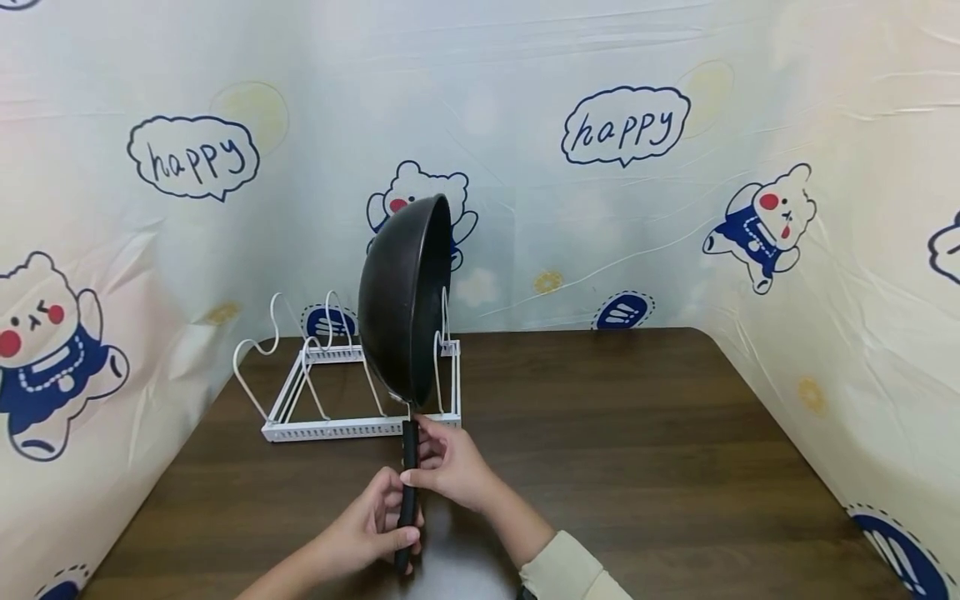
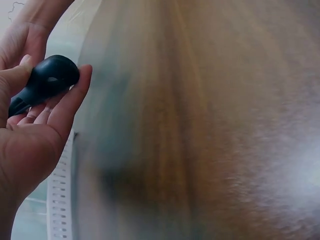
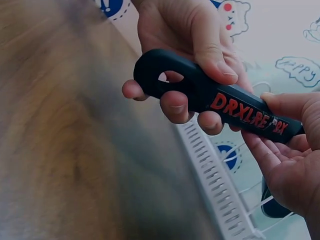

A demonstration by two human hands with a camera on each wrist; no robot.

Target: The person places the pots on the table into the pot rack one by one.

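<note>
A black wok (image 1: 397,300) stands on its side, tilted upright, among the wires at the right end of a white wire rack (image 1: 330,428). Its black handle (image 1: 409,450) points toward me, and red lettering shows on it in the right wrist view. My left hand (image 1: 367,525) grips the handle near its end, thumb on one side and fingers on the other. Farther up, close to the pan, my right hand (image 1: 453,467) pinches the same handle between thumb and fingers. In the left wrist view the rounded handle end (image 2: 57,75) shows beside the left hand's fingers.
The rack's curved white wires (image 1: 273,333) rise to the left of the wok. Brown wooden tabletop (image 1: 600,450) extends right and in front. A patterned cloth (image 1: 517,167) with bears and "happy" bubbles hangs behind and along both sides.
</note>
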